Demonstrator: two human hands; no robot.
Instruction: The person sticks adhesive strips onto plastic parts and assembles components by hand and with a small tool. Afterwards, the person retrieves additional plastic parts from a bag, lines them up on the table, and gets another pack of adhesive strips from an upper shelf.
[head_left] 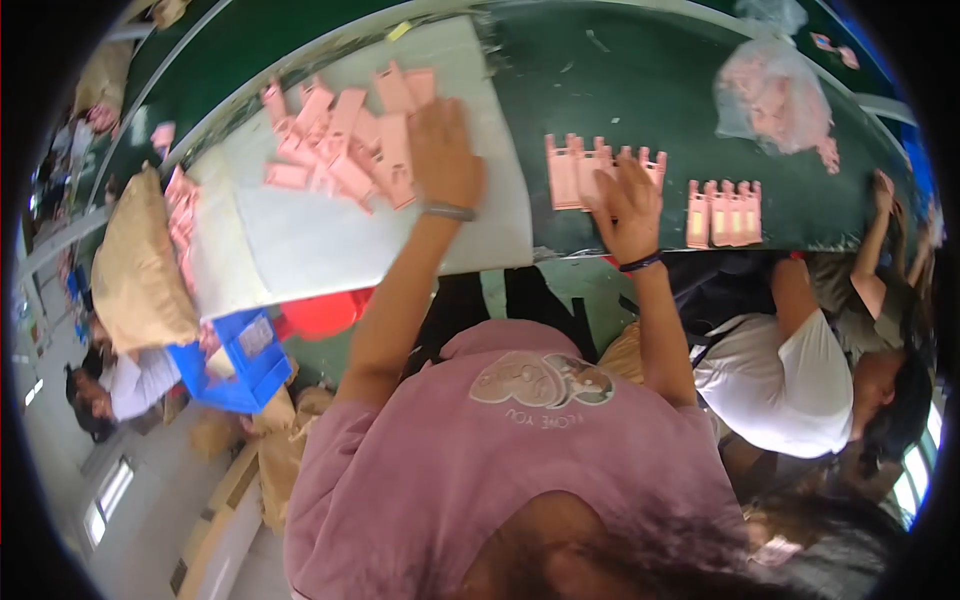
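A loose heap of flat pink plastic pieces (345, 135) lies on the pale sheet (490, 235) at the left of the table. At the heap's right edge is my left hand (447, 155), palm down with its fingers stretched out, beside a pink piece. My right hand (632, 208) rests over a row of upright-lying pink pieces (565, 178) on the green surface, its fingers spread and covering part of the row. Each piece has a small notched tab at its far end. Whatever lies under my right fingertips is hidden.
A second row of pink pieces (725, 215) with pale labels lies near the table edge. Behind it sits a clear bag (770, 95) of pink parts. At left are a brown sack (145, 265) and a blue bin (240, 365). A co-worker in white (780, 385) sits at right.
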